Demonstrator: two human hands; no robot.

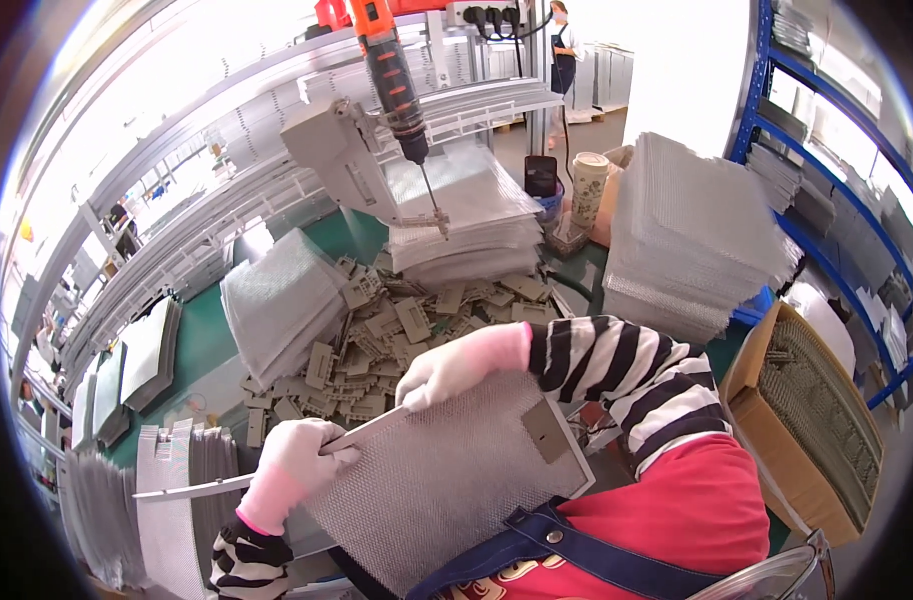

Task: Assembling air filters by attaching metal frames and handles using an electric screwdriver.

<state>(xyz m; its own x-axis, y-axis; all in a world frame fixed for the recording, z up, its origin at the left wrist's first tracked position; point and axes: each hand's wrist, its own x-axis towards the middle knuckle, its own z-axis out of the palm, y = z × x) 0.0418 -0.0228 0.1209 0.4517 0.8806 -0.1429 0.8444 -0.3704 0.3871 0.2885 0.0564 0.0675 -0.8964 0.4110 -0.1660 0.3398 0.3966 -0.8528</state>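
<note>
A grey metal mesh filter panel (447, 480) rests tilted against my body, with a small grey plastic latch piece (544, 430) on its upper right part. My left hand (295, 455), in a white and pink glove, grips the panel's upper left edge together with a thin metal frame strip (192, 487) that sticks out to the left. My right hand (447, 370), gloved the same way, holds the panel's top edge. Just beyond my hands lies a heap of grey plastic latch pieces (397, 330) on the green table (202, 340).
An orange and black electric screwdriver (392, 75) hangs above the bench beside a grey jig (342, 150). Stacks of mesh panels stand at the left (277, 300), the middle back (467, 215) and the right (687, 230). A cardboard box (812, 430) sits at the right. A person (562, 45) stands far back.
</note>
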